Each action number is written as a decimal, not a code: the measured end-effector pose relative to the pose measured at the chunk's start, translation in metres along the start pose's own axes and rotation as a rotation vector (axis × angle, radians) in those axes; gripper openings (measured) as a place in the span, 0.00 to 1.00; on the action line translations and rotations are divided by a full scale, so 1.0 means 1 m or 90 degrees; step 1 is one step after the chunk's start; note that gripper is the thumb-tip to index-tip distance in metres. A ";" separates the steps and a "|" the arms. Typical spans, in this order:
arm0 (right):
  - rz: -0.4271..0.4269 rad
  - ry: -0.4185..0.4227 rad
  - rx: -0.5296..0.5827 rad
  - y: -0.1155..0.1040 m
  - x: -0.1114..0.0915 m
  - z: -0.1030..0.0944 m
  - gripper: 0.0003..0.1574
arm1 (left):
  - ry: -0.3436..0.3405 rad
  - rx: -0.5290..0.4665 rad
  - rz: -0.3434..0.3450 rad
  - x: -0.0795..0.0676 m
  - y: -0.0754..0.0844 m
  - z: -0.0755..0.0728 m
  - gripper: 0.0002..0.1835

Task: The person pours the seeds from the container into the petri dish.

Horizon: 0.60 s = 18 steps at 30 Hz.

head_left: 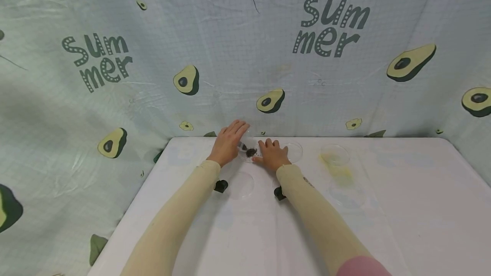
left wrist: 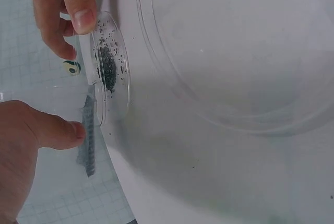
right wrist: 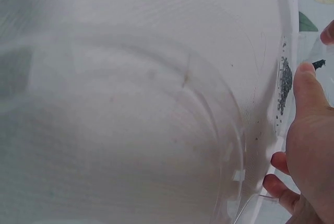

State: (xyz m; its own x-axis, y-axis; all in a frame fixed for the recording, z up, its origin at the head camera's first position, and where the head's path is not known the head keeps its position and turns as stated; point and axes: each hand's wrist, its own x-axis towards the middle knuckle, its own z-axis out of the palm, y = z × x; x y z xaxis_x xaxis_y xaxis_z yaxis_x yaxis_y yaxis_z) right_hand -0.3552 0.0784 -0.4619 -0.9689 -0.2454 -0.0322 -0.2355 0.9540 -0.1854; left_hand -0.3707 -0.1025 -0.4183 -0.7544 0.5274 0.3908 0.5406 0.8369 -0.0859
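My left hand (head_left: 226, 144) grips a clear container (left wrist: 90, 135) with dark granules inside, tilted at the left edge of a clear petri dish (left wrist: 124, 101). A pile of dark granules (head_left: 251, 152) lies in that dish, with single grains scattered round it. From the right, my right hand (head_left: 273, 155) holds the dish by its rim, thumb at the near side and fingers bent beyond it. In the right wrist view the right thumb (right wrist: 308, 85) overlaps the dish edge beside the granules. Most of the container is hidden behind the left hand in the head view.
Another clear dish (head_left: 295, 152) stands just right of the right hand. One more dish (head_left: 241, 184) lies nearer, between the forearms, and another (head_left: 335, 154) farther right. A patterned curtain (head_left: 230, 54) rises behind the white table (head_left: 406, 208).
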 end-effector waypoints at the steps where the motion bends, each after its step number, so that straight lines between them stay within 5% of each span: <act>1: 0.001 -0.001 -0.005 0.000 0.000 0.000 0.48 | 0.000 -0.004 -0.005 0.000 0.000 0.000 0.41; 18: 0.001 0.012 0.020 -0.001 -0.003 0.002 0.48 | 0.011 -0.074 -0.081 -0.012 -0.016 -0.002 0.53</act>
State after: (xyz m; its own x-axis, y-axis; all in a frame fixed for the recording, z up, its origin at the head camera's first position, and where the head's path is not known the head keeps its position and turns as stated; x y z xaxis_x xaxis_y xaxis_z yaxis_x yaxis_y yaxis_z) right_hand -0.3523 0.0779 -0.4638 -0.9705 -0.2406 -0.0134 -0.2321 0.9484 -0.2161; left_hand -0.3700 -0.1225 -0.4201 -0.8136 0.4153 0.4069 0.4815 0.8736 0.0710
